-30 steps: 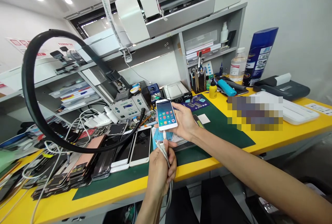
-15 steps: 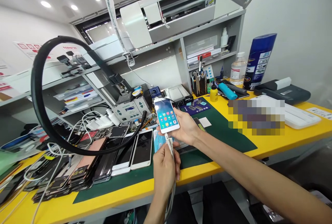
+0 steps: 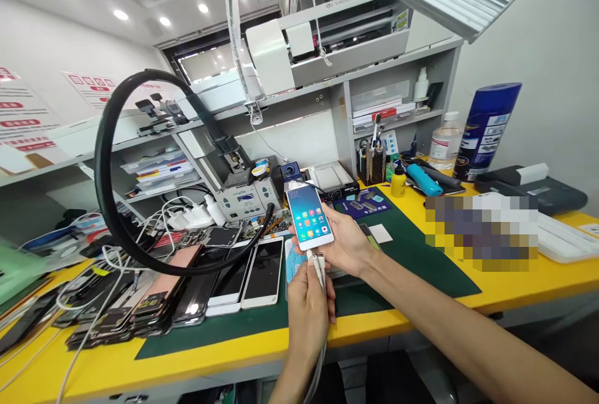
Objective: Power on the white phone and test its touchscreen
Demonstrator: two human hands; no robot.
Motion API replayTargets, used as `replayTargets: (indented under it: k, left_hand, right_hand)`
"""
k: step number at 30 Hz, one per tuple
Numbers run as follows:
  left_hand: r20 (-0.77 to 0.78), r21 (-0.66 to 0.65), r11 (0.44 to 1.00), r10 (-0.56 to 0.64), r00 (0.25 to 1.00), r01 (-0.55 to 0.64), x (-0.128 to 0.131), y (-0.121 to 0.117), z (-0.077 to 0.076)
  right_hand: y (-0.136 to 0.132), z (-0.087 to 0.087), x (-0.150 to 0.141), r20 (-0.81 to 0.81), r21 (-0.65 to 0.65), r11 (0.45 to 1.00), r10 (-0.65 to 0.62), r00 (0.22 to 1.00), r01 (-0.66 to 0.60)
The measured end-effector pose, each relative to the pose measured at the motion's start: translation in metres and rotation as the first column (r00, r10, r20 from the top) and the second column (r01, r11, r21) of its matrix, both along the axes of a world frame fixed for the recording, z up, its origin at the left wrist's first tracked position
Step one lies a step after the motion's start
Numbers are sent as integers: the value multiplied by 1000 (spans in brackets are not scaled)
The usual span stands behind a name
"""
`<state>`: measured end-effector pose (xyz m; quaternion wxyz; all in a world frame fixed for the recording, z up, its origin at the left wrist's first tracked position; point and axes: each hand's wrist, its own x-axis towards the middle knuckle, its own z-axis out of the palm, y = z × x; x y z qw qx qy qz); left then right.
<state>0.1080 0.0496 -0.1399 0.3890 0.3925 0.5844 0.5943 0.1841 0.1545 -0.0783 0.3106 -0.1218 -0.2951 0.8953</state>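
A white smartphone (image 3: 309, 217) with its lit home screen facing me rests in my right hand (image 3: 350, 243), whose fingers wrap behind it and show at its left edge. Just below the phone, my left hand (image 3: 307, 310) pinches a bundle of white charging cables (image 3: 321, 279). Two plugs stick up from that grip; one is right at the phone's bottom edge, but whether it sits in the port I cannot tell. The cables hang down past my left wrist. Under both hands lies a green mat (image 3: 412, 260).
Several phones, including a white-framed one (image 3: 263, 272), lie left of my hands. A thick black hose (image 3: 105, 186) loops above them from a grey control unit (image 3: 241, 199). A yellow bottle (image 3: 398, 182), a blue spray can (image 3: 486, 133) and a white tray (image 3: 556, 239) stand to the right.
The camera view has shifted, so the whole bench appears further right. Two plugs now show side by side below the phone. Both hands keep their holds.
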Motion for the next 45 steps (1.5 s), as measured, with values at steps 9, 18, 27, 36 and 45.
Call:
replayTargets:
  k: [9, 18, 27, 36, 45]
  left_hand:
    - [36, 6, 1000, 25, 999, -25, 3, -1, 4]
    - [149, 43, 999, -30, 988, 24, 2, 2, 6]
    - [165, 61, 997, -66, 984, 57, -7, 4, 0]
    - [70, -41, 987, -152, 986, 155, -14, -24, 6]
    - [-203, -133, 967, -240, 949, 216, -13, -41, 4]
  right_hand:
    - [-6, 3, -3, 19, -17, 999, -42, 999, 43]
    - [-7, -1, -5, 34, -37, 998, -57, 998, 58]
    - [-4, -5, -5, -8, -28, 1000, -5, 1000, 5]
    - [1, -4, -4, -5, 27, 998, 51, 999, -51]
    - [0, -8, -1, 165, 64, 922, 367, 916, -381]
